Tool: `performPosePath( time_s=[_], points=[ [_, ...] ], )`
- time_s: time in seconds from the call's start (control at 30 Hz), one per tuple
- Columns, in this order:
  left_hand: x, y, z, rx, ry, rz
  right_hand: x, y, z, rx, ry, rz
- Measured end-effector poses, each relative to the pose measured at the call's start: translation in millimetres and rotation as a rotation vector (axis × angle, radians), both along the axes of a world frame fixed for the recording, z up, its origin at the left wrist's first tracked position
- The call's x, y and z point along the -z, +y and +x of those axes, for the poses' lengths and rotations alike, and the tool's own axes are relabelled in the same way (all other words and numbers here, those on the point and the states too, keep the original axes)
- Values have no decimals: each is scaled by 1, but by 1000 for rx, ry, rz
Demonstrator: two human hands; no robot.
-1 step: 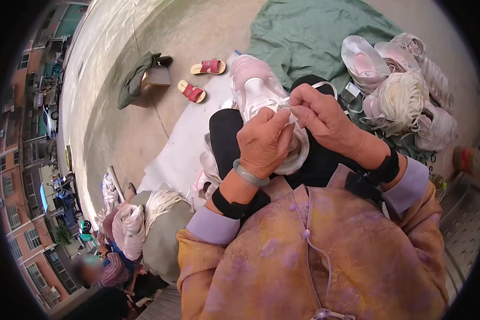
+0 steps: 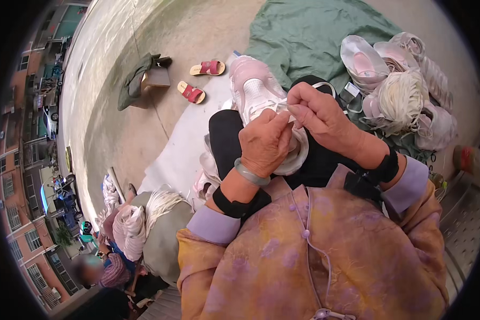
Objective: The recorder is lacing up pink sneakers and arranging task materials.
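A pink-and-white sneaker (image 2: 257, 85) rests between my dark-trousered knees, its toe pointing away from me. Over its tongue, my left hand (image 2: 265, 141) is closed with thumb and fingers pinched on a white shoelace (image 2: 286, 106). From the other side my right hand (image 2: 325, 114) pinches the same lace, fingertips close to those of the left. The heel end of the shoe shows partly below my hands. My fingers hide much of the lacing, so I cannot tell how the lace runs there.
Several pale shoes (image 2: 364, 64) and a bundle of white laces (image 2: 402, 101) lie on a green cloth (image 2: 309, 37) to the right. Red sandals (image 2: 210, 68) and a cardboard box (image 2: 156, 77) stand ahead. At lower left another person (image 2: 114, 269) sits near more laces (image 2: 165, 205).
Both hands have shifted only slightly, still pinching the shoelace over the sneaker. Nothing else has visibly moved.
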State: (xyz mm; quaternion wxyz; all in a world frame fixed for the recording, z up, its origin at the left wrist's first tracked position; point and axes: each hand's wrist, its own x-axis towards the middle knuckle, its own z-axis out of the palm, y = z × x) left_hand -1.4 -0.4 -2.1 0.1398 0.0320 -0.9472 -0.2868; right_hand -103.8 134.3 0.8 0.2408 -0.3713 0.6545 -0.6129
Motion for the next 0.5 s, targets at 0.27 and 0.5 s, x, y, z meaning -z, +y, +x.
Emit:
performPosePath(
  time_s=[0.27,0.5],
  points=[
    [1,-15,1,-63,143,355,49,-1,-6,26,523,89],
    [1,-22,-2,-164,9,509,43,-9,-3,-23,695,119]
  ],
)
